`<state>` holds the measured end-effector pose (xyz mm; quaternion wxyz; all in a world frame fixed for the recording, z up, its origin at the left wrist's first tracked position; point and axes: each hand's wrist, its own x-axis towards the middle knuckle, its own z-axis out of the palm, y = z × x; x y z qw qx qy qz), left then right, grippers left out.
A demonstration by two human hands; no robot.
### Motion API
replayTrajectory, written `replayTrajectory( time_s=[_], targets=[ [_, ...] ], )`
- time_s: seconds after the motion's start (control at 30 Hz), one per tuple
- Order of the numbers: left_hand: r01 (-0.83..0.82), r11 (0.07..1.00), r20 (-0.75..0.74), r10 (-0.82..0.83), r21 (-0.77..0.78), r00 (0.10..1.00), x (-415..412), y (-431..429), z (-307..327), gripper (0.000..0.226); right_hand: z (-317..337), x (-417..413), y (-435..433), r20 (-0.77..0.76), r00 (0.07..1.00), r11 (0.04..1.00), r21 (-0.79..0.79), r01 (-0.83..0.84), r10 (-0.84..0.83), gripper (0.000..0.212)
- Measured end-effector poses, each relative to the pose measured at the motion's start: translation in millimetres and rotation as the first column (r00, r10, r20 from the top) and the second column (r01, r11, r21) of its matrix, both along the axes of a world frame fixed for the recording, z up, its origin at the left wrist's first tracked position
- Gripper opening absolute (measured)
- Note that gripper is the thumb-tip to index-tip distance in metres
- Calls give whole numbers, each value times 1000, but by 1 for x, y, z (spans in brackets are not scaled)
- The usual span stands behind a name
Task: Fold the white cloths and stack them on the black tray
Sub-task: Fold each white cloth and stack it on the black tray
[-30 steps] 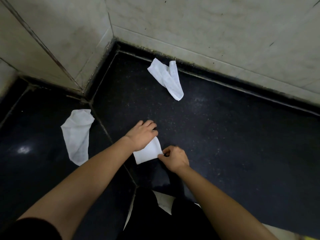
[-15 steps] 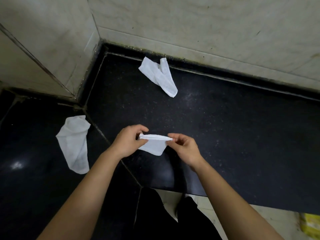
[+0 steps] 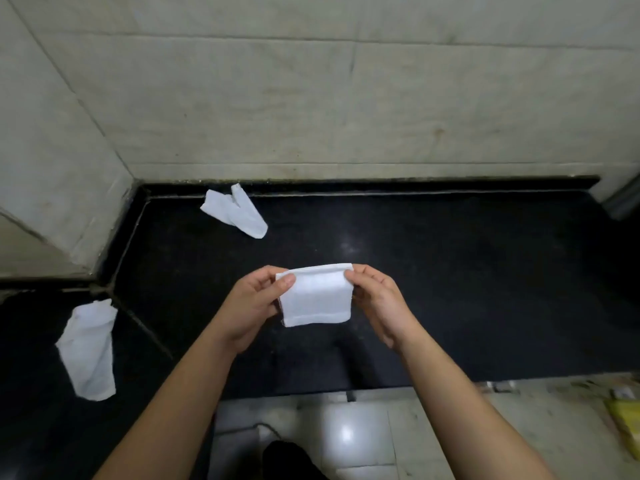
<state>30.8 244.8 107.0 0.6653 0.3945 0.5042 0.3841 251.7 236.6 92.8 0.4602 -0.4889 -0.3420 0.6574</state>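
Two hands [image 3: 256, 303] [image 3: 377, 299] pinch folded cloth [image 3: 315, 301] over black counter [image 3: 485, 289]; tiled walls [image 3: 346, 98] behind.

Your left hand [image 3: 254, 303] and right hand [image 3: 375, 299] pinch folded cloth [image 3: 316, 296] top corners mid-frame; loose cloths upper left [image 3: 235, 211] and far left [image 3: 88, 351] on black counter [image 3: 450, 289]

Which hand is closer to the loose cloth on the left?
Left. The left hand is right of that loose cloth; the right hand is farther right, across the folded cloth both pinch.
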Motion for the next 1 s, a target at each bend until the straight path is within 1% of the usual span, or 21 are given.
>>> replayTrajectory(
  time_s=[0.07,0.13,0.2,0.27,0.37,0.4,0.47,0.53,0.6,0.8,0.93,1.0],
  targets=[
    [43,999,36,-42,-5,998,48,-14,13,30,9,47,-26,4,999,999,15,45,-46,24],
    [97,995,54,-96,-10,994,106,-34,25,28,17,105,-60,11,994,994,20,106,-106,26],
    [148,989,65,-147,-22,987,160,-49,32,29,26,158,-91,28,986,986,30,161,-162,22],
    [218,975,58,-215,-35,975,219,-65,39,37,35,213,-125,46,975,976,37,216,-218,18],
    [324,943,56,-321,-70,945,299,-86,45,43,42,285,-174,20,949,949,-33,314,-313,17],
    [371,925,49,-368,-84,929,330,-95,47,41,44,313,-193,-8,936,935,-56,351,-352,19],
    [449,888,39,-447,-103,894,381,-109,50,37,48,357,-225,-41,928,928,-78,365,-369,27],
    [513,851,26,-514,-107,858,427,-121,52,36,50,395,-251,-39,935,933,-88,348,-352,34],
    [560,820,14,-563,-114,827,470,-132,50,36,45,431,-273,-30,928,924,-109,366,-371,38],
    [635,768,-24,-638,-84,770,576,-134,37,33,32,523,-290,-45,862,857,-138,496,-506,39],
    [663,747,-1,-664,-41,748,654,-116,31,31,34,589,-280,-23,816,810,-138,569,-577,37],
    [680,733,25,-680,-15,733,704,-101,30,30,37,635,-266,8,800,792,-136,595,-600,38]
  ],
)
